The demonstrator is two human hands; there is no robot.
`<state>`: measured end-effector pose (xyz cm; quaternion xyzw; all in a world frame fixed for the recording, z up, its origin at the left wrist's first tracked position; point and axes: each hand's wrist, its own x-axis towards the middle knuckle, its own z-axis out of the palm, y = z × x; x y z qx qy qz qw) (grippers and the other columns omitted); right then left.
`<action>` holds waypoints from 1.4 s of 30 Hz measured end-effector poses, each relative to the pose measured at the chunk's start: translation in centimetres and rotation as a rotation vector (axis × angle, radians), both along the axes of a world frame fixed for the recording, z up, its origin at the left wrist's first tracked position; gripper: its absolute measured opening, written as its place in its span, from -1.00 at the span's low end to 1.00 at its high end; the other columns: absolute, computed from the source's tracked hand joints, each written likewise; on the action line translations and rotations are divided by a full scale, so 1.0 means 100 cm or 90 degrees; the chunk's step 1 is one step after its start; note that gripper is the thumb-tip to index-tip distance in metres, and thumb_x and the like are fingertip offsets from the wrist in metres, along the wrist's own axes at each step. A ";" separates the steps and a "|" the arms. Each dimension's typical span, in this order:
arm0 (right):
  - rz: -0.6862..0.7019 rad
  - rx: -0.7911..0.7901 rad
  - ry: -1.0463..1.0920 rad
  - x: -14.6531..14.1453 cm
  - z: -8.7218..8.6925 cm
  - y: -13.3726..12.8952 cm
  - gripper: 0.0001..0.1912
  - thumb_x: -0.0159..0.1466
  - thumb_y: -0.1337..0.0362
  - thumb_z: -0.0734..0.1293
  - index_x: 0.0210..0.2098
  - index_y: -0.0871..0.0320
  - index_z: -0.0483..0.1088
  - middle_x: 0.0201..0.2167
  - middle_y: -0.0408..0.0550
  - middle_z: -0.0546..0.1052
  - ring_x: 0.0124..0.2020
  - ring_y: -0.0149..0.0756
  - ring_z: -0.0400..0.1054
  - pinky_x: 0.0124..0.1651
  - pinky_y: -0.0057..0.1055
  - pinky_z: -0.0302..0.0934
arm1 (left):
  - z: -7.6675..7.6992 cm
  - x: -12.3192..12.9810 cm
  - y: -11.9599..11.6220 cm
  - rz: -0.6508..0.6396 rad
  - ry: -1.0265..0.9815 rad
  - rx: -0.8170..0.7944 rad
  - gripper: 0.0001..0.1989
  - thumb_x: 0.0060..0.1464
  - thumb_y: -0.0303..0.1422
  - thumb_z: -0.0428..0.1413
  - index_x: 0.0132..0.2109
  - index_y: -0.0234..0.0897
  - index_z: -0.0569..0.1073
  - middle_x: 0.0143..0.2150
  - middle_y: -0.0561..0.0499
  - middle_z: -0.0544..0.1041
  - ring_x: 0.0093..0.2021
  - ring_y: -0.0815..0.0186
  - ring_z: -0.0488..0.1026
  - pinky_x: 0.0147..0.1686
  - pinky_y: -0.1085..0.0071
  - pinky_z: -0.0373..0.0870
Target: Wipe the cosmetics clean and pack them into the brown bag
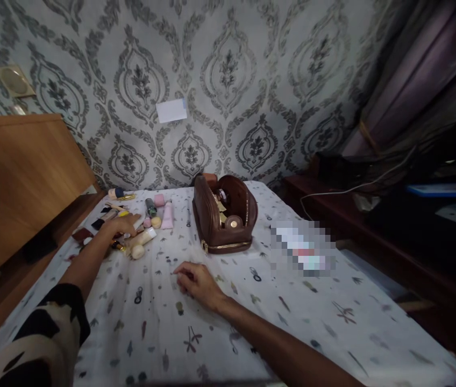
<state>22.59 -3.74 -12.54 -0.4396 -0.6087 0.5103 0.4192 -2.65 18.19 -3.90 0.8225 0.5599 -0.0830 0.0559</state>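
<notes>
Cosmetics: a loose cluster on the left part of the cloth (228, 328), left of the bag.
Left hand (125, 226): reaches in among them, palm down; its fingers point right, but whether they are apart, together or closed on anything, I cannot tell.
Pink tube (167, 216): upper right of the cluster, beside a pink jar (159, 200) and a dark green bottle (150, 207).
Pale tube (143, 237): just right of the left hand, with a round cream item (137, 251) by its near end.
Right hand (198, 282): over the cloth, nearer than the bag; fingers loosely curled, nothing seen in them.
Bag (223, 236): brown, upright, unzipped, with items inside.
Pixelated patch (304, 250): right of the bag, contents unreadable.
Wall (228, 70): patterned, behind the cloth, bearing a white card (171, 110).
</notes>
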 end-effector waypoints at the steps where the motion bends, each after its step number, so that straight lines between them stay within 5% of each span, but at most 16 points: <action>1: -0.002 -0.001 0.006 0.000 -0.001 0.000 -0.84 0.21 0.40 0.24 -0.28 0.18 0.46 -0.60 -0.23 0.39 -0.58 -0.46 0.28 -0.51 -0.54 0.09 | 0.002 -0.001 -0.003 0.001 -0.018 0.007 -0.11 -0.38 -0.21 0.22 0.21 -0.32 0.35 0.19 -0.26 0.46 0.17 -0.15 0.38 0.07 0.13 0.34; 5: -0.001 -0.029 0.083 0.000 -0.003 0.002 -0.89 0.20 0.30 0.32 -0.30 0.18 0.46 -0.58 -0.23 0.40 -0.59 -0.46 0.29 -0.54 -0.54 0.09 | 0.023 -0.007 -0.013 -0.014 -0.107 0.040 -0.10 -0.27 -0.10 0.20 0.25 -0.39 0.28 0.20 -0.26 0.43 0.22 -0.13 0.31 0.14 0.13 0.28; 10: 0.002 -0.172 0.372 0.003 0.005 0.005 -0.61 0.17 0.00 0.42 -0.19 0.19 0.46 -0.37 -0.06 0.55 -0.42 -0.34 0.47 -0.44 -0.47 0.26 | 0.040 0.012 -0.061 -0.072 -0.300 0.077 -0.11 -0.07 -0.07 0.18 0.35 -0.35 0.14 0.20 -0.16 0.43 0.18 0.00 0.35 0.13 0.17 0.33; 13: 0.023 -0.286 0.559 0.004 0.010 0.007 -0.54 0.23 -0.06 0.38 -0.04 0.13 0.42 -0.21 0.02 0.60 -0.20 -0.26 0.52 -0.18 -0.34 0.37 | 0.024 0.047 -0.115 -0.119 -0.435 0.001 -0.11 -0.07 -0.13 0.25 0.36 -0.29 0.16 0.21 -0.13 0.42 0.14 0.00 0.40 0.09 0.19 0.40; 18: -0.014 -0.354 0.662 0.001 0.010 0.013 -0.72 0.32 0.03 0.32 -0.18 0.11 0.46 -0.33 -0.10 0.60 -0.29 -0.28 0.50 -0.18 -0.35 0.39 | -0.026 0.098 -0.182 -0.280 -0.423 0.015 -0.19 0.13 -0.23 0.17 0.43 -0.17 0.02 0.33 -0.18 0.27 0.30 0.03 0.25 0.23 0.11 0.26; 24: -0.050 -0.367 0.756 0.008 0.013 0.016 -0.85 0.36 0.23 0.29 -0.23 0.15 0.47 -0.35 -0.15 0.60 -0.29 -0.37 0.49 -0.16 -0.46 0.39 | -0.066 0.110 -0.186 -0.370 -0.376 0.302 -0.47 0.32 -0.29 -0.05 0.39 -0.22 0.12 0.32 -0.27 0.30 0.33 0.05 0.23 0.26 0.04 0.18; 29: 0.025 -0.450 0.769 0.015 0.019 0.008 -0.74 0.34 0.12 0.30 -0.23 0.21 0.47 -0.30 -0.07 0.60 -0.24 -0.33 0.50 -0.10 -0.42 0.40 | -0.067 0.117 -0.193 -0.515 -0.346 0.452 -0.57 0.35 -0.41 -0.14 0.31 -0.26 0.24 0.20 -0.24 0.46 0.29 0.10 0.30 0.31 -0.05 0.00; 37: -0.090 -0.400 0.607 -0.001 0.014 0.010 -0.69 0.26 0.00 0.37 -0.28 0.13 0.49 -0.45 -0.15 0.58 -0.30 -0.28 0.48 -0.19 -0.40 0.37 | -0.059 0.115 -0.199 -0.317 -0.345 0.377 -0.25 0.18 -0.06 0.11 0.38 -0.30 0.09 0.30 -0.34 0.28 0.30 -0.08 0.23 0.23 -0.02 0.13; 42: -0.077 -0.293 0.591 -0.002 0.016 0.007 -0.70 0.21 0.01 0.42 -0.20 0.07 0.50 -0.25 -0.15 0.62 -0.12 -0.27 0.47 -0.08 -0.42 0.35 | -0.056 0.114 -0.196 -0.176 -0.381 0.257 -0.02 -0.02 0.02 0.25 0.40 -0.24 0.01 0.15 -0.24 0.37 0.13 -0.07 0.34 0.09 0.05 0.28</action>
